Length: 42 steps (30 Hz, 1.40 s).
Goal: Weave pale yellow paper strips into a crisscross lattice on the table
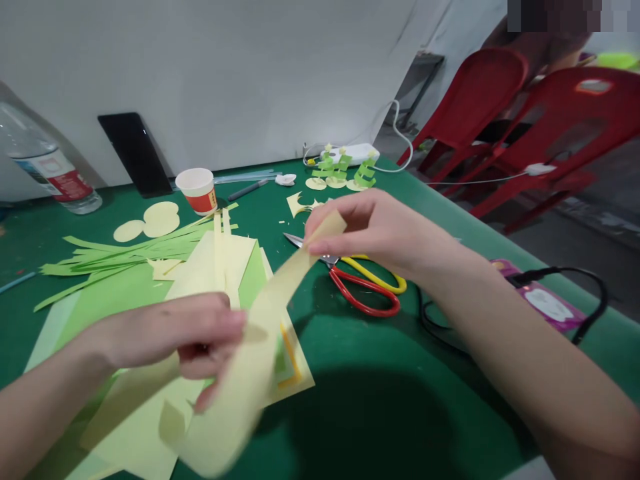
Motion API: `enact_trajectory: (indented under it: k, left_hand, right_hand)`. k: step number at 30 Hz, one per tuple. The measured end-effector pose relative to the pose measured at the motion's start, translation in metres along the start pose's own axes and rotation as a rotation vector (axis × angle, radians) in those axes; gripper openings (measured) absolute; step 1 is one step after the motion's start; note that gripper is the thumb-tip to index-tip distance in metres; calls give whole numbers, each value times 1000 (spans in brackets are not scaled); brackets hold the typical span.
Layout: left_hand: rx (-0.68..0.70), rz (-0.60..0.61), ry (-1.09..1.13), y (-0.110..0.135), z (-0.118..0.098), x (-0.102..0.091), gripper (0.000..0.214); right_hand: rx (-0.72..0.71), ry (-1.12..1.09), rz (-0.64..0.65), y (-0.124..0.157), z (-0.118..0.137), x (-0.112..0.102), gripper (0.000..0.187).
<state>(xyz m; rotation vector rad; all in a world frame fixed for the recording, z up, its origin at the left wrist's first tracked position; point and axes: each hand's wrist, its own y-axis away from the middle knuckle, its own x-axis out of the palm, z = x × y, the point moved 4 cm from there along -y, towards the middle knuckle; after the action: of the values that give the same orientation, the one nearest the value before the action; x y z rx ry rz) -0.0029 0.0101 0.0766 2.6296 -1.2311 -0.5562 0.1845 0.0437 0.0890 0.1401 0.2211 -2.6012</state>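
Note:
A pale yellow paper strip (273,300) hangs between my two hands, curling toward me at its lower end. My right hand (357,223) pinches its upper end between thumb and fingers. My left hand (205,337) is at the strip's left edge, fingers curled; motion blur hides whether they grip it. Below my right hand lie scissors (333,263) with one red and one yellow handle. Under my left hand are yellow and green paper sheets (130,287), with long green paper strips (125,253) spread at their far side.
A paper cup (196,190), a black phone (135,153) and a plastic bottle (55,173) stand along the back. Small green paper trees (340,167) on yellow discs stand near a white power strip (355,155). A purple device (545,297) with a black cable lies right. Red chairs (575,127) stand beyond.

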Motion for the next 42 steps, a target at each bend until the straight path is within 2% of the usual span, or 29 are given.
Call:
enact_trajectory:
  k: [1, 4, 6, 9, 11, 13, 16, 19, 22, 25, 29, 33, 39, 42]
  left_hand:
    - [-17, 108, 100, -4, 3, 4, 58]
    - [50, -114, 318, -19, 10, -1, 48]
    - [151, -228, 345, -25, 11, -2, 33]
    - [256, -252, 286, -25, 10, 2, 21]
    - [255, -263, 243, -23, 11, 5, 21]
    - [226, -267, 232, -21, 11, 7, 21]
    - [184, -281, 272, -19, 11, 10, 14]
    - [206, -370, 254, -15, 6, 10, 9]
    - [262, -486, 120, -7, -2, 8, 7]
    - [314, -552, 0, 0, -8, 7, 5]
    - [357, -586, -111, 5, -13, 8, 6]
    - [385, -603, -131, 6, -14, 9, 7]
    - [378, -610, -167, 7, -15, 11, 8]
    - [397, -629, -192, 8, -18, 11, 13]
  right_hand:
    - [-16, 10, 42, 1, 2, 6, 3]
    - [-117, 68, 134, 4, 6, 25, 4]
    - [-204, 141, 135, 5, 6, 35, 3]
    - [-332, 301, 1, 6, 4, 41, 2]
    - [-433, 432, -120, 8, 4, 42, 6]
    - [-501, 529, -188, 11, 5, 43, 8]
    - [-501, 598, -210, 14, 10, 44, 14]
    - [-483, 636, -184, 18, 20, 42, 22]
    - [-425, 625, -158, 21, 28, 40, 17]
    - [-359, 560, -170, 24, 30, 41, 10]
    - [-336, 443, -172, 27, 29, 47, 11]
    - [-327, 388, -183, 28, 29, 49, 11]
    - [-317, 401, -266, 29, 29, 48, 11]
    - [-325, 424, -252, 29, 29, 50, 13]
